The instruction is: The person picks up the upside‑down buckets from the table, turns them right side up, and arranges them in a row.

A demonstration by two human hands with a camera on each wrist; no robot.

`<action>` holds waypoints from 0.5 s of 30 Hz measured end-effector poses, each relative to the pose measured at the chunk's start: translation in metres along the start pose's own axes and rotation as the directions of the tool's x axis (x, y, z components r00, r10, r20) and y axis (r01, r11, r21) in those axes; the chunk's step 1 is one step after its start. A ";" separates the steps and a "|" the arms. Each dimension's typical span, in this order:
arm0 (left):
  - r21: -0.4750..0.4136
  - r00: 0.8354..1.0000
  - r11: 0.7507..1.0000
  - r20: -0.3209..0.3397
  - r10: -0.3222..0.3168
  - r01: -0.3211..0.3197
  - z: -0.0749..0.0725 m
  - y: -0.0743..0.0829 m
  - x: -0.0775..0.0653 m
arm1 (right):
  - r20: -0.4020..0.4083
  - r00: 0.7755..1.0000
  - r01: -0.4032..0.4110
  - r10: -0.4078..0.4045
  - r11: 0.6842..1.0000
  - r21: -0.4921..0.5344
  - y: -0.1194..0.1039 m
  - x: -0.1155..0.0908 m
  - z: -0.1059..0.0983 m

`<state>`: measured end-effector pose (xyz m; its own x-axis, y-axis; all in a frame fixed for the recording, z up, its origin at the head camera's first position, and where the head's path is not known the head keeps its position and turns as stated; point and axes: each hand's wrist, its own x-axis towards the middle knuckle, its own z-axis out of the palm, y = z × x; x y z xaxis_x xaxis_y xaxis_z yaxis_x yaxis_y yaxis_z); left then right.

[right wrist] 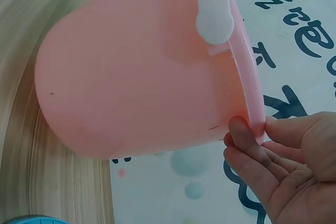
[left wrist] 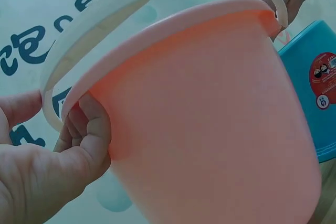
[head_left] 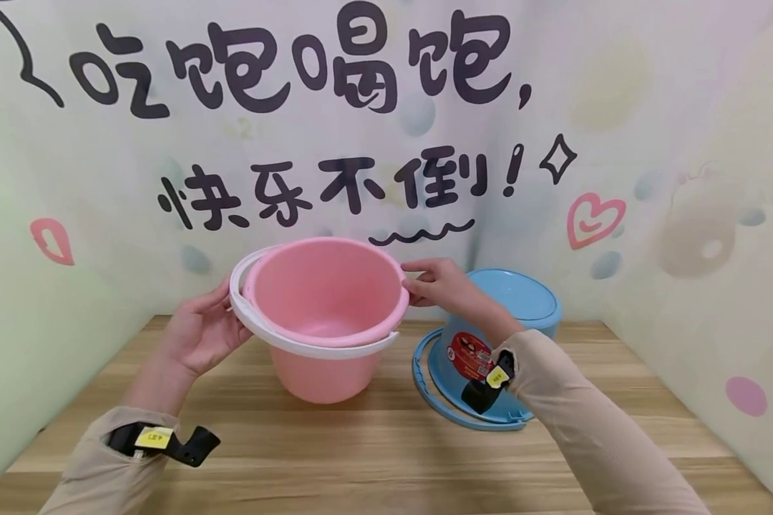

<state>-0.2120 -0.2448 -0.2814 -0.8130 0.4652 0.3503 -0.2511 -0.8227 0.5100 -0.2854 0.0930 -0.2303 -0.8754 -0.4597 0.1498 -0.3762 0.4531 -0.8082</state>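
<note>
A pink bucket [head_left: 325, 379] stands upright over the wooden table in the head view, its mouth tipped a little toward me. Its white handle [head_left: 315, 350] is folded down along the near side of the rim. At the left side, my left hand [head_left: 202, 332] holds the rim, with curled fingers [left wrist: 94, 129] under the lip and the thumb against the handle in the left wrist view. On the opposite side, my right hand [head_left: 447, 286] pinches the rim between thumb and fingers [right wrist: 252, 161].
Right of the pink bucket, a blue bucket [head_left: 518, 297] sits upside down, partly behind my right forearm. It bears a red label [head_left: 469, 355], and its blue handle [head_left: 447, 411] lies on the wooden table [head_left: 335, 458]. A printed cloth backdrop [head_left: 528, 214] rises behind the table.
</note>
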 end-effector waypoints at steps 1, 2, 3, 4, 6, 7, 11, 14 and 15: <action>-0.006 1.000 1.000 -0.011 0.001 -0.001 -0.002 0.000 -0.001 | 0.000 1.000 -0.012 0.012 1.000 0.000 0.000 0.002 0.001; -0.013 1.000 1.000 -0.021 0.000 0.000 -0.004 -0.001 -0.001 | 0.002 1.000 -0.021 0.021 1.000 -0.003 0.001 0.003 0.002; -0.021 1.000 1.000 -0.029 -0.002 0.002 -0.006 -0.001 -0.002 | 0.003 0.999 -0.032 0.032 0.999 -0.007 0.001 0.004 0.003; -0.027 0.999 1.000 -0.035 -0.004 0.003 -0.007 -0.001 -0.002 | 0.004 0.999 -0.041 0.041 0.999 -0.013 0.002 0.005 0.005; -0.037 0.999 0.999 -0.042 -0.004 0.003 -0.011 -0.001 -0.003 | 0.000 0.998 -0.066 0.066 0.998 -0.017 0.002 0.007 0.007; -0.041 0.999 0.999 -0.043 -0.003 0.001 -0.013 0.000 -0.004 | 0.002 0.997 -0.072 0.073 0.997 -0.018 0.001 0.007 0.009; -0.036 0.999 0.999 -0.043 0.006 -0.007 -0.019 0.001 -0.005 | 0.005 0.996 -0.086 0.086 0.996 -0.013 0.000 0.008 0.014; -0.030 0.999 1.000 -0.051 0.006 -0.008 -0.024 0.001 -0.005 | 0.004 0.996 -0.092 0.092 0.996 -0.010 0.001 0.008 0.017; -0.030 0.998 1.000 -0.058 0.005 -0.006 -0.025 0.000 -0.005 | 0.001 0.995 -0.097 0.097 0.995 -0.005 0.002 0.009 0.018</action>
<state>-0.2214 -0.2557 -0.3027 -0.8433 0.4416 0.3063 -0.2616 -0.8352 0.4838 -0.2885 0.0766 -0.2407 -0.9074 -0.4144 0.0700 -0.2911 0.4997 -0.8158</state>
